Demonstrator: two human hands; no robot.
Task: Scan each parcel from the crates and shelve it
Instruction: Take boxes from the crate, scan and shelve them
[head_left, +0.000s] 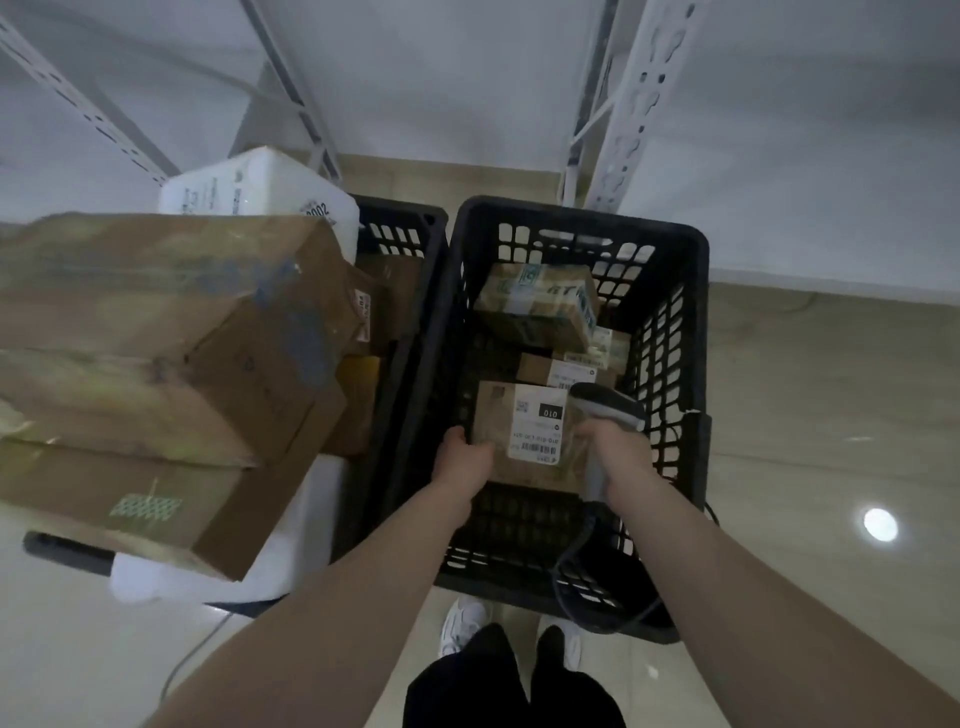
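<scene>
1. The left hand grips the near left corner of a brown parcel with a white shipping label, held inside the black crate on the right.
2. The right hand is curled round the handle of a grey barcode scanner, its head just over the label.
3. More parcels lie at the crate's far end.
4. A second crate stands to the left, beside stacked cardboard boxes.

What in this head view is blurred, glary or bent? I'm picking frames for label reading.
Head view: dim, bluish light; the cardboard boxes at left are smeared by motion blur; a ceiling light glares off the floor; the wide lens bows the shelf uprights; the parcel's label between the left hand and the right hand with the scanner is soft.
</scene>
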